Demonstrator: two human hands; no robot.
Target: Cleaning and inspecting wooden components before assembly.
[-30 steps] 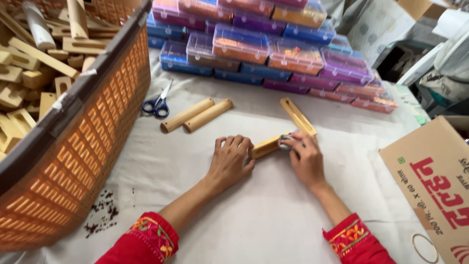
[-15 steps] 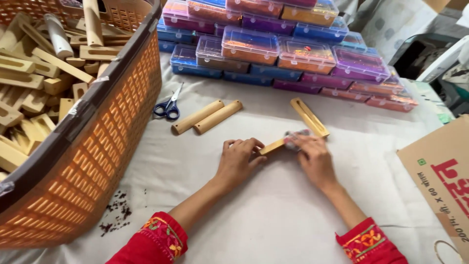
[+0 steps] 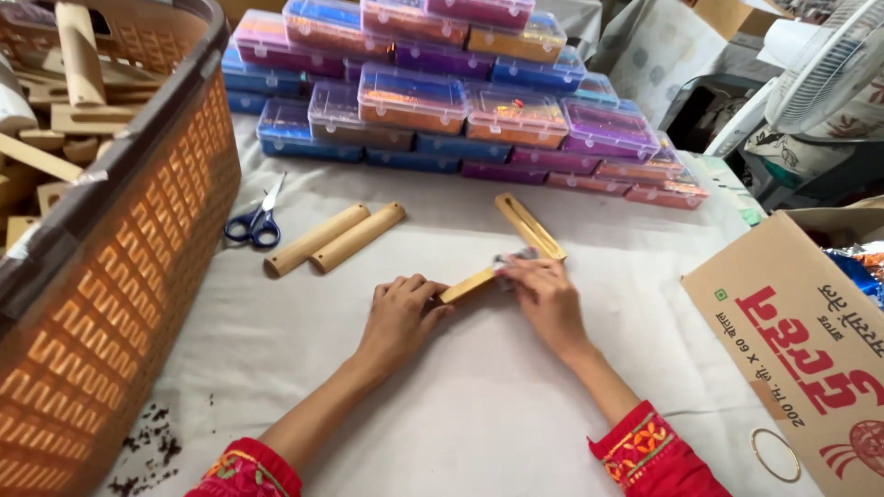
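My left hand point(image 3: 399, 316) and my right hand point(image 3: 546, 299) lie on the white cloth, each gripping one end of a short flat wooden piece point(image 3: 467, 285). Under the right fingertips, at the far end of that piece, sits a small crumpled bit of silvery material point(image 3: 512, 259). A second flat slotted wooden piece point(image 3: 528, 225) lies just beyond my right hand, angled away. Two round wooden sticks point(image 3: 333, 238) rest side by side to the left of my hands. Both of my sleeves are red with patterned cuffs.
A big orange woven basket point(image 3: 138, 248) full of wooden pieces stands at the left. Blue-handled scissors point(image 3: 257, 219) lie beside it. Stacked clear boxes point(image 3: 460, 101) of coloured contents line the back. A cardboard box point(image 3: 801, 340) sits at the right, with a thin ring point(image 3: 775, 455) near it and a fan point(image 3: 824, 55) behind.
My hands stay on the wooden piece and have hardly shifted. The view has drifted a little, so the table contents sit slightly lower and to the right.
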